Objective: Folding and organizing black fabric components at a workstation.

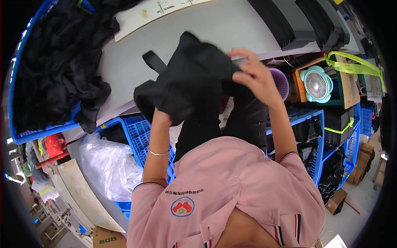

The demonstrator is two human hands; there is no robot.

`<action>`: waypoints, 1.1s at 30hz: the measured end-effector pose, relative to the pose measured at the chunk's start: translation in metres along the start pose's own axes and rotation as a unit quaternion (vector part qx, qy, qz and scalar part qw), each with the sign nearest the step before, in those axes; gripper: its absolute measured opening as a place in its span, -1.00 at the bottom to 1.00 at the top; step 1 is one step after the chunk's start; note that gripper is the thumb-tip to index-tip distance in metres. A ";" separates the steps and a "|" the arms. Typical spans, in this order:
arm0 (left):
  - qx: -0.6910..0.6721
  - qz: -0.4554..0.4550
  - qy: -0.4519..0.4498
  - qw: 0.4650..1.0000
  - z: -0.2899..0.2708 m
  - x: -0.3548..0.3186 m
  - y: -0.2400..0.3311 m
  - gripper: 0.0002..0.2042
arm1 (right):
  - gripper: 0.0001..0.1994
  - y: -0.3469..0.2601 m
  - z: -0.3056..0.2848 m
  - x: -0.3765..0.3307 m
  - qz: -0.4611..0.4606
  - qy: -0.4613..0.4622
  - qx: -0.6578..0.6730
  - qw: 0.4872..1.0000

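Note:
A black sewn fabric piece [192, 74] with a strap loop [154, 62] is held up over the front edge of the table, slightly blurred. My left hand reaches up into or under it from below. Only the wrist [162, 118] shows, and the fabric hides the fingers. At the right end of the piece is my right hand [253, 74], its thumb and fingers on either side of the fabric edge.
A grey-white table [231, 25] carries stacks of black and grey sheets [295, 25] at far right. A blue crate [18, 82] heaped with black fabric stands left. Right are a purple basket [279, 84], a small teal fan [316, 84] and blue crates [320, 136]. Clear plastic [109, 165] lies lower left.

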State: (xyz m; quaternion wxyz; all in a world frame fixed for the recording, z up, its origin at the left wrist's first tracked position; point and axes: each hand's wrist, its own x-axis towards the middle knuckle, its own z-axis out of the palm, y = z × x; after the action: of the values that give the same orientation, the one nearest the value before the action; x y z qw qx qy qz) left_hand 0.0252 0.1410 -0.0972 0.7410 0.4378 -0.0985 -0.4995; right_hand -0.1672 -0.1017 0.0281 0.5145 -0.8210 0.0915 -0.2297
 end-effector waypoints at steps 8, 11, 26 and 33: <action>0.052 0.094 0.111 0.988 0.075 0.013 0.017 -0.73 | -0.69 0.073 0.001 0.082 -0.051 0.364 -0.134 0.920; 0.106 0.126 0.147 0.975 0.048 0.018 0.026 -0.75 | -0.76 0.072 0.024 0.039 0.112 0.337 -0.033 0.934; -0.204 0.026 -0.040 0.978 0.072 0.090 0.018 -0.57 | -0.76 0.049 0.050 0.048 0.292 0.156 0.463 0.822; -0.220 -0.024 -0.186 0.957 0.077 0.095 0.023 -0.48 | -0.78 0.093 0.039 0.041 0.262 0.130 0.319 0.902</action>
State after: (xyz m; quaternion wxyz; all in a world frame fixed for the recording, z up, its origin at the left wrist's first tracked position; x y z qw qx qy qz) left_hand 0.0411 0.0232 -0.0614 0.7754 0.1656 -0.1113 -0.5991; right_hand -0.1050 -0.1284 -0.0570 0.7741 -0.5221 0.2909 -0.2085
